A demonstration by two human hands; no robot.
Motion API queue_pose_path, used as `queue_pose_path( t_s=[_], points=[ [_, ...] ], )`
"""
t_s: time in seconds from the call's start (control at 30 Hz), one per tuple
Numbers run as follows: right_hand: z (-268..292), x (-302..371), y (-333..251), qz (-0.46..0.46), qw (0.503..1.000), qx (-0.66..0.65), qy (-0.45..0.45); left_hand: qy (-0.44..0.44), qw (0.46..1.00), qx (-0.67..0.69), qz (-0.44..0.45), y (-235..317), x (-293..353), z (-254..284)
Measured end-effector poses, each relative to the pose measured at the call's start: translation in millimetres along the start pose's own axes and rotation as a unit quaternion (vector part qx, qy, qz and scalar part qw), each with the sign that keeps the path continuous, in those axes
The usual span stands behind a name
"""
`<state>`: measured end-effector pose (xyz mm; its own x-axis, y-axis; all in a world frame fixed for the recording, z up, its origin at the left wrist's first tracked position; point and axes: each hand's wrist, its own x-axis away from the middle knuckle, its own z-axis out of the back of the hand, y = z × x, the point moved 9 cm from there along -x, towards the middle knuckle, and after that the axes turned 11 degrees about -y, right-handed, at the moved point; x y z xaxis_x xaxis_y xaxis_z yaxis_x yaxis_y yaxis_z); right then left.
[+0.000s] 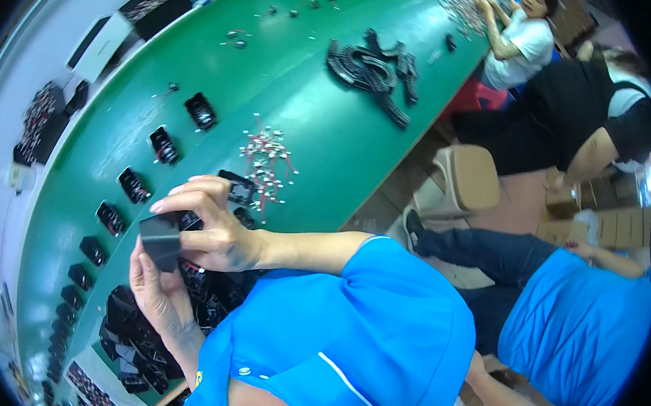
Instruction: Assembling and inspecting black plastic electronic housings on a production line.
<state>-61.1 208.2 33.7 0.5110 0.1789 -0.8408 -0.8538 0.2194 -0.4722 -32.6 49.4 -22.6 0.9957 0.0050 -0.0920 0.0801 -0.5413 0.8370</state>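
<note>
Between my two hands is a small black plastic case (160, 241), its smooth dark side showing. My left hand (159, 295) grips it from below, thumb and fingers along its lower edge. My right hand (214, 229) closes on its upper right side with bent fingers. Whatever is inside the case cannot be seen. Past my hands, a row of black open cases with electronic parts and red wires (165, 145) curves along the green table (200, 58). Under my right wrist lie more black parts (206, 285), partly covered by my arm.
Small white connectors with red wires (267, 154) are heaped beyond my right hand. Black segmented strips (372, 70) lie farther off. Dark cases (132, 325) pile up at lower left. A beige stool (467, 179) stands right of the table, with several people nearby.
</note>
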Motion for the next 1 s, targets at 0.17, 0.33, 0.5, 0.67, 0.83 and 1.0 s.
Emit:
queue_pose_path(
  t_s=[0.17, 0.33, 0.5, 0.67, 0.83, 1.0],
  points=[
    [-14, -9, 1, 0.033, 0.996, -0.032, -0.072, 0.04, 0.999, -0.003, 0.001, 3, 0, 20],
    [-32, -12, 2, 0.054, 0.985, -0.065, -0.152, 0.065, 0.998, 0.006, -0.009, 0, 2, 22],
    [-49, -20, 3, 0.029, 0.96, -0.086, -0.264, 0.062, 0.993, 0.101, 0.011, -8, -2, 26],
    [-44, -28, 32, 0.057, 0.95, -0.042, -0.304, 0.057, 0.995, 0.08, 0.028, -11, -12, 12],
    [6, -80, 161, 0.004, 0.923, 0.139, -0.36, 0.058, 0.981, -0.184, 0.0, 26, -18, 14],
    [31, -61, 269, -0.119, 0.835, 0.222, -0.489, -0.011, 0.851, -0.526, 0.007, 33, -17, 16]
  ],
)
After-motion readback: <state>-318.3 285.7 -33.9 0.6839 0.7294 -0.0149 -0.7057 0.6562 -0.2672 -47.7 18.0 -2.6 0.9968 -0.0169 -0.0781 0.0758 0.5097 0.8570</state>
